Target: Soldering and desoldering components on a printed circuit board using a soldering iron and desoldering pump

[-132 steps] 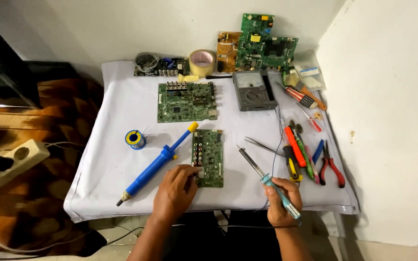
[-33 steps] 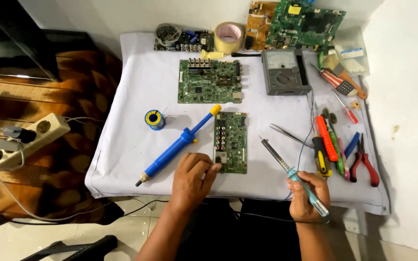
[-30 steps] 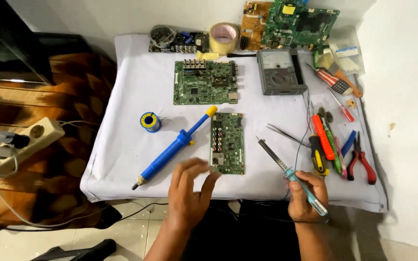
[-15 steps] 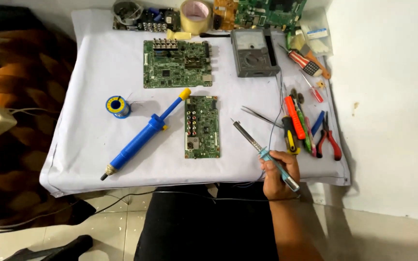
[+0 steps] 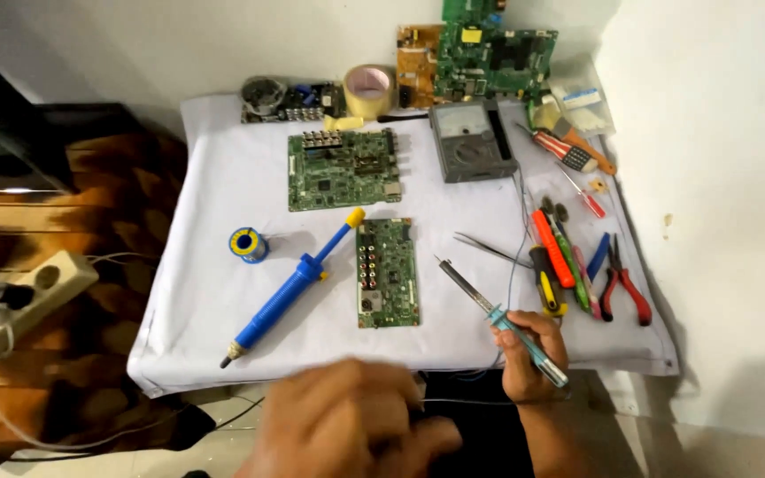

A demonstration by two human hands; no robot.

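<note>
The white cloth [image 5: 223, 212] covers the table up to a wall on the right side, and its front edge hangs down just in front of the person. The most open space on the cloth is on the left, around the solder spool [image 5: 247, 244], and in the strip along the front edge. The right side is crowded: red pliers [image 5: 622, 288], screwdrivers [image 5: 555, 257] and tweezers [image 5: 489, 250] lie close together there. At the back edge stand a roll of tape [image 5: 368, 90], an analog multimeter [image 5: 472, 141] and some more boards.

The right hand [image 5: 529, 354] is closed around the handle of a soldering iron [image 5: 489, 310], at the front edge of the cloth. The iron goes up and to the left from the hand, and its dark tip is over bare cloth, just right of the small green circuit board [image 5: 387, 273] and apart from it. The handle is light blue, the shaft is thin metal.

The left hand [image 5: 351, 429] is low and very near the camera, off the table, and it is blurred, so I cannot tell if it is open or holding something. The blue desoldering pump [image 5: 289, 290] with yellow tip lies diagonal, left of the small board. A larger green board [image 5: 343, 168] lies behind them.
</note>
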